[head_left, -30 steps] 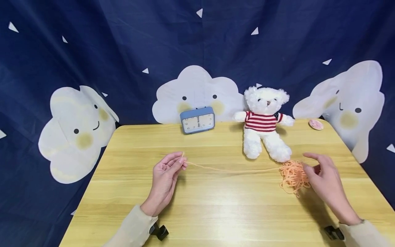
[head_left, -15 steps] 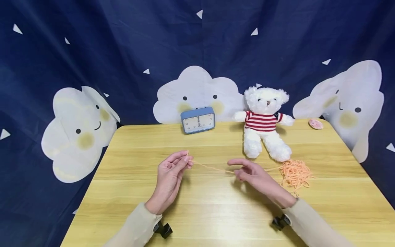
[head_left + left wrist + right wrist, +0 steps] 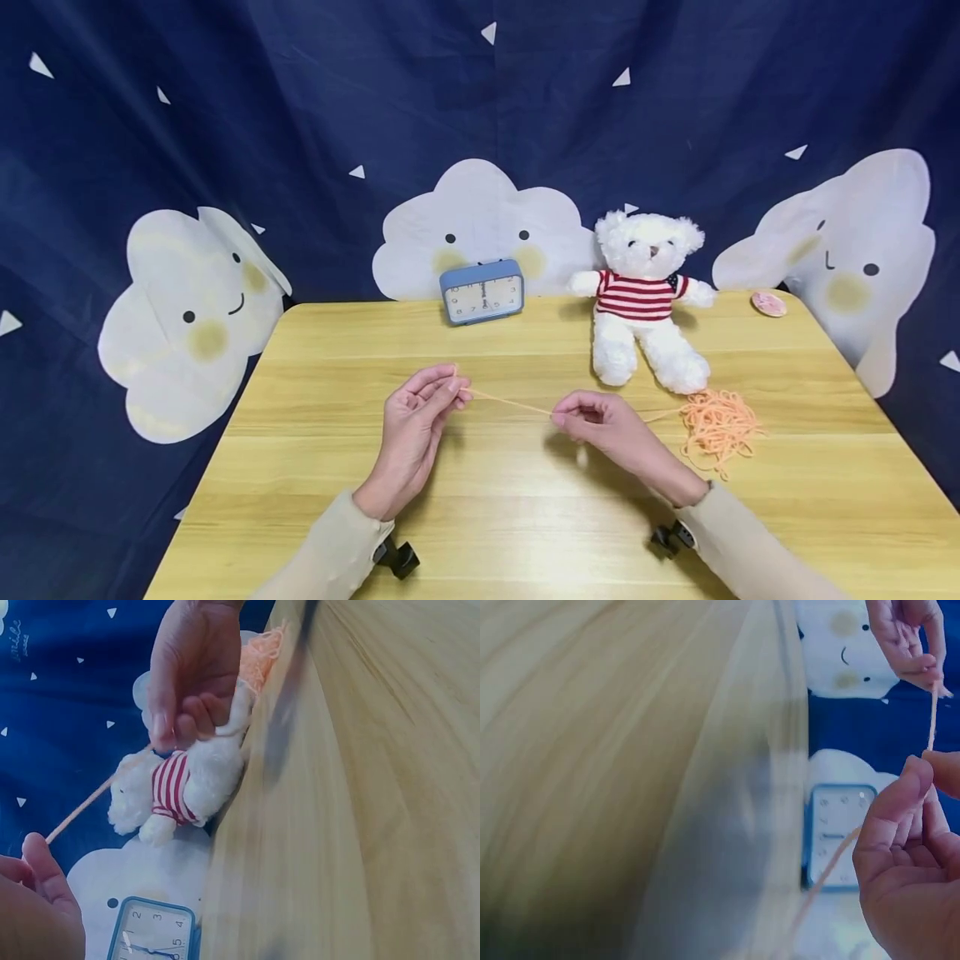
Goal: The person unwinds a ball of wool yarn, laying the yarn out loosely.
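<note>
Between the two hands a strand of orange yarn (image 3: 510, 402) runs nearly straight above the table. My left hand (image 3: 411, 429) pinches one end of it between thumb and fingers. With thumb and forefinger my right hand (image 3: 611, 433) pinches the strand farther along, as the right wrist view shows at the fingertips (image 3: 916, 776). From behind the right hand the yarn carries on to a loose, tangled orange heap (image 3: 720, 425) lying on the table to the right. In the left wrist view the right hand (image 3: 196, 675) covers part of that heap.
A white teddy bear (image 3: 637, 298) in a red-striped shirt sits at the back right, its foot beside the heap. A blue alarm clock (image 3: 482, 293) stands at the back middle. A small pink disc (image 3: 768, 303) lies near the back right corner of the wooden table (image 3: 525, 517).
My right hand has moved left from the yarn heap to the strand, and its raised forefinger has closed down into a pinch. The left hand has shifted slightly right, still holding the end.
</note>
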`<move>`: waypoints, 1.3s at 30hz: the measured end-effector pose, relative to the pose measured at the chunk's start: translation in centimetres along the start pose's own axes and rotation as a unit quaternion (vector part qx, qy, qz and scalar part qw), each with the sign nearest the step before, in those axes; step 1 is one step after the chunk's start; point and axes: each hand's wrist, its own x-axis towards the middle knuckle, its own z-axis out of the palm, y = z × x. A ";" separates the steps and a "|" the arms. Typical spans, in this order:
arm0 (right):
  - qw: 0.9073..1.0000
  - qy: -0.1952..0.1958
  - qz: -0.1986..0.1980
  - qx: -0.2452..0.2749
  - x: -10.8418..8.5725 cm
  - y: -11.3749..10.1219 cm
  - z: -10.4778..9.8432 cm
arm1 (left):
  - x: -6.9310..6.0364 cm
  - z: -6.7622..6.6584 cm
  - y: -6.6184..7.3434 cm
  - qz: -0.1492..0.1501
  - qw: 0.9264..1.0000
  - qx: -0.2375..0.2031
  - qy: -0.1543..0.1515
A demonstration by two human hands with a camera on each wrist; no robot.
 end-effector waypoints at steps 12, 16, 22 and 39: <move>0.992 0.070 -0.076 -0.075 -4.2 -0.7 -4.0 | 0.2 -1.7 -1.5 -0.112 0.989 0.086 -0.051; 0.991 0.075 -0.060 -0.090 -5.1 -1.1 -5.3 | 0.5 -2.0 -2.3 -0.141 0.977 0.124 -0.099; 0.990 0.090 -0.034 -0.107 -6.4 -1.5 -7.3 | 0.5 -1.2 -3.1 -0.151 0.961 0.173 -0.150; 0.954 0.147 -0.006 -0.261 -8.9 1.9 -15.2 | 2.4 2.2 -6.7 -0.164 0.943 0.264 -0.121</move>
